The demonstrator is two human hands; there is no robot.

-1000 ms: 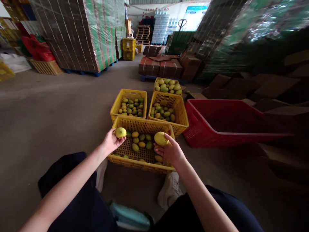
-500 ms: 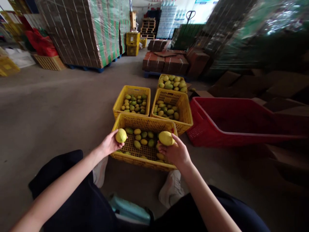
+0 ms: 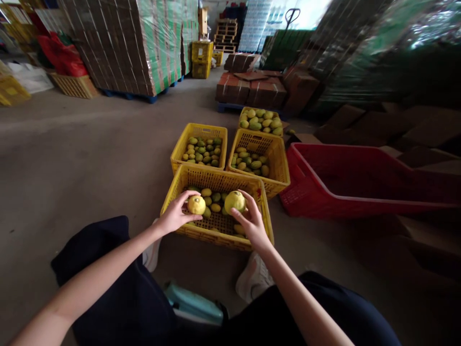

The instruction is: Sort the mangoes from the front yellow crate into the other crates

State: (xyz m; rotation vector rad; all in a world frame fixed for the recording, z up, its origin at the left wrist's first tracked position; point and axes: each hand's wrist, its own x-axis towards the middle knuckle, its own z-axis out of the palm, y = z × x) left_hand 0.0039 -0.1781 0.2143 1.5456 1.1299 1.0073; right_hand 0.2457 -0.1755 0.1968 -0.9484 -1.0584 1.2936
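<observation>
Over the nearest yellow crate (image 3: 216,235), my left hand (image 3: 176,214) is closed round a yellow lemon (image 3: 196,205), its end turned up toward me. My right hand (image 3: 254,223) grips a larger yellow-green lemon (image 3: 235,203) between thumb and fingers. Both fruits are above the crate, apart from each other. Several yellow and green lemons (image 3: 215,207) lie on the crate's slatted floor below, partly hidden by my hands.
Behind stand a left yellow crate (image 3: 175,156), a right yellow crate (image 3: 279,166) and a full back crate (image 3: 240,126), all holding lemons. A large red bin (image 3: 302,192) is at the right. Wrapped pallet stacks (image 3: 162,48) rise farther back. A light-blue object (image 3: 194,305) lies between my legs.
My hands have come closer together over the crate, each still holding its lemon. Both lemons have been turned, so their ends now show. The view has shifted slightly.
</observation>
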